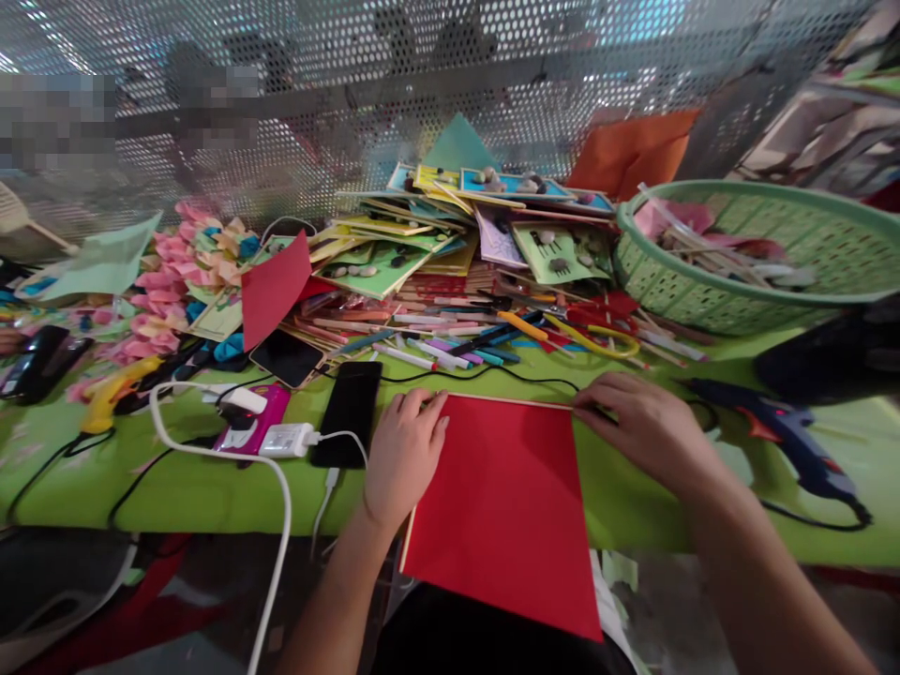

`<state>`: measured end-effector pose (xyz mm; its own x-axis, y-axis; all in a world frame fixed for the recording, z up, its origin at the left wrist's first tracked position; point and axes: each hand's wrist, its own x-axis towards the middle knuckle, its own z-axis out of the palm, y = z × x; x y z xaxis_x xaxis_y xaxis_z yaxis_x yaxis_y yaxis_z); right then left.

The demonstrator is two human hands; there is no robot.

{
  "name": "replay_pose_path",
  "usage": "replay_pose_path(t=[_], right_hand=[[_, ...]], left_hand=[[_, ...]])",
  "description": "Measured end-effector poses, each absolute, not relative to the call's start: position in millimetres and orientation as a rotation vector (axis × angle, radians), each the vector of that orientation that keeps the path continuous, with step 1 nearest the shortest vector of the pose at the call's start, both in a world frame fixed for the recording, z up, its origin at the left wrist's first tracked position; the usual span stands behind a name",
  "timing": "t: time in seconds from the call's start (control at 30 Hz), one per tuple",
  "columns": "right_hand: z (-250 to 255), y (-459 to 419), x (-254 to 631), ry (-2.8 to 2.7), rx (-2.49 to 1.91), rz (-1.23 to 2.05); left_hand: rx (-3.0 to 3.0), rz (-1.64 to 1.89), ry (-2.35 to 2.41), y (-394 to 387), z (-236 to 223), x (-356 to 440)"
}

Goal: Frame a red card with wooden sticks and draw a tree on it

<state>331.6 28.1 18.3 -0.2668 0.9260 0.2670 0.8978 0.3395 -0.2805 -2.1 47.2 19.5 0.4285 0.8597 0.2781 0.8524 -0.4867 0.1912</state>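
Bare forearms (759, 562) flank a red card (510, 516), smooth and flat, thin pale strips (512, 402) along its far and left edges. It lies on the green table (225, 492), its near end overhanging. Left hand (404, 455) and right hand (647, 427) bend their fingers at its far corners; whether pinching or merely pressing, I can't tell. Beyond the card are heaped pens (406, 356) and decorated cards (383, 264), then a perforated metal screen (316, 141). I count two strips; two glue guns, one blue (791, 431) right of the card, one yellow (116, 389) well left; and one green basket (675, 281) beyond, rightward.
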Motion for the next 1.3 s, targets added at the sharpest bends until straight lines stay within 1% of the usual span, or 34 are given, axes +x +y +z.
replay_pose_path(t=[0.3,0.47,0.6,0.7,0.87,1.07,1.3], right_hand=[[16.8,30.6,333.8,-2.272,-1.521,0.065],[30.6,28.5,339.1,-2.225,-1.468,0.012],[53.0,30.4,328.9,-2.278,-1.413,-0.113],[68.1,34.5,311.9,-2.359,-1.341,-0.212],[83.3,42.2,287.4,-2.439,-1.23,-0.321],[86.1,49.6,279.4,-2.462,-1.26,-0.211],[86.0,58.8,274.0,-2.434,-1.315,-0.032]], left_hand=[[2.598,0.562,1.569,45.2,21.1,-3.6],[2.563,0.765,1.474,34.3,49.4,1.5],[2.608,0.85,1.248,36.9,76.3,25.7],[2.667,0.785,1.072,48.5,85.8,49.9],[2.713,0.588,1.07,69.6,84.3,73.3],[2.674,0.589,1.06,84.4,73.8,72.0],[2.426,0.778,1.009,91.2,61.5,67.3]])
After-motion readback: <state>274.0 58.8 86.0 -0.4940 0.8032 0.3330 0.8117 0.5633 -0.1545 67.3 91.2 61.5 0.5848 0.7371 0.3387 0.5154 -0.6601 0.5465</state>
